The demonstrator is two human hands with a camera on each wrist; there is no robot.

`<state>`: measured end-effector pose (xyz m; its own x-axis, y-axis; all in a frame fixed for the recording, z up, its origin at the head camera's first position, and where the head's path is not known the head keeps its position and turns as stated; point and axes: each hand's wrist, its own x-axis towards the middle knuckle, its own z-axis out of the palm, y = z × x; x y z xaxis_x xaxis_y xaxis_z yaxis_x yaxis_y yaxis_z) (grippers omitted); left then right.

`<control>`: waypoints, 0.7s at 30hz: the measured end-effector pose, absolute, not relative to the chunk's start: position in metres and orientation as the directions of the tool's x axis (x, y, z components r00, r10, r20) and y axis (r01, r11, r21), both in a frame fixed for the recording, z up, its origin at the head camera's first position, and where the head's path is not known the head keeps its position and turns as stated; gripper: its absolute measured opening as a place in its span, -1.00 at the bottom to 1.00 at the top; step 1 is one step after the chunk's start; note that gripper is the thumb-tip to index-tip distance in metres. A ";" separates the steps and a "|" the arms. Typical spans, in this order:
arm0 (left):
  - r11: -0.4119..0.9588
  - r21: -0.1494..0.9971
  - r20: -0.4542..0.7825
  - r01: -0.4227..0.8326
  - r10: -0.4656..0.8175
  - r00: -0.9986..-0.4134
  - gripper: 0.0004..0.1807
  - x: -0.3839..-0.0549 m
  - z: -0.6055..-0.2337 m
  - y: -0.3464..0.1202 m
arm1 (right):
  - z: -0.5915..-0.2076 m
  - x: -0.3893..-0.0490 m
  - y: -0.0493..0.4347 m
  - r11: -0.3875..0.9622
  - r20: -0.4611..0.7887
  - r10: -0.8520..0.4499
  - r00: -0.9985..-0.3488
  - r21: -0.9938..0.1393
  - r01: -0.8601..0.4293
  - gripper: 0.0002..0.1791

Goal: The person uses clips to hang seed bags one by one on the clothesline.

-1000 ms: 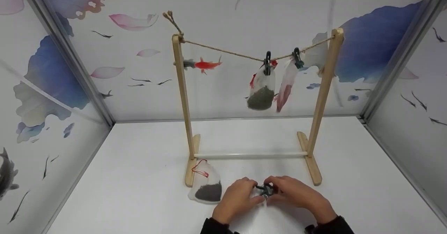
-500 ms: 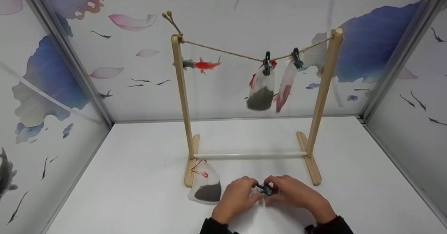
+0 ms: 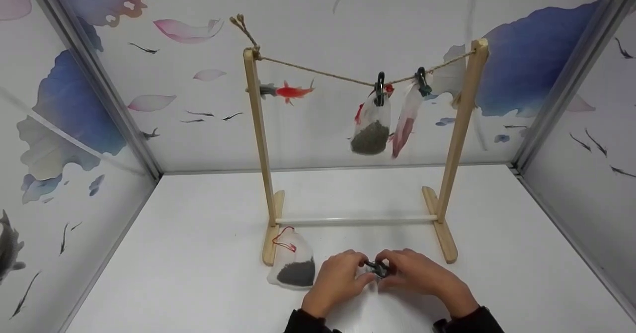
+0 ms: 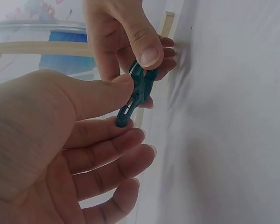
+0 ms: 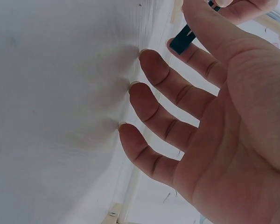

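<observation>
Both hands meet over the front of the white table around a small dark green plastic clip (image 4: 139, 86). In the left wrist view, my left hand (image 3: 338, 277) pinches one end between thumb and index finger, its other fingers loosely bent. At the clip's other end, my right hand (image 3: 417, 276) grips it with thumb and index finger. The right wrist view shows that hand's remaining fingers (image 5: 147, 100) spread beside the tabletop. Left of the left hand lies a white drawstring pouch (image 3: 295, 266) with dark contents and a red cord.
Behind the hands stands a wooden rack (image 3: 263, 139) with a sagging twine line (image 3: 318, 72). A dark-filled pouch (image 3: 370, 131) and a pinkish pouch (image 3: 406, 119) hang from it by dark clips. A white rod (image 3: 355, 221) joins the rack's feet. Printed panels (image 3: 328, 139) enclose the table.
</observation>
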<state>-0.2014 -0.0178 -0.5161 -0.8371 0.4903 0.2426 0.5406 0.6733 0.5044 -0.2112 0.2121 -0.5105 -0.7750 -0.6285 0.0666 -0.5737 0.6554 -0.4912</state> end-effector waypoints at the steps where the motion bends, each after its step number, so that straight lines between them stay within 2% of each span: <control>1: 0.672 0.505 0.242 0.541 0.491 -0.837 -0.72 -0.201 -0.516 -0.018 | -0.511 -0.211 0.212 0.659 0.063 -0.627 -0.777 -0.489 -0.571 -0.51; 11: 0.671 0.499 0.247 0.548 0.496 -0.832 -0.74 -0.201 -0.516 -0.020 | -0.511 -0.212 0.211 0.674 0.036 -0.613 -0.789 -0.497 -0.547 -0.48; 21: 0.658 0.477 0.325 0.583 0.484 -0.812 -0.81 -0.204 -0.517 -0.021 | -0.510 -0.212 0.212 0.637 0.038 -0.629 -0.776 -0.547 -0.543 -0.48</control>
<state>-0.2045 -0.0213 -0.5167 -0.8124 0.4838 0.3254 0.5828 0.6577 0.4772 -0.2121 0.2123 -0.5102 -0.7763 -0.6293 0.0381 -0.5433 0.6371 -0.5468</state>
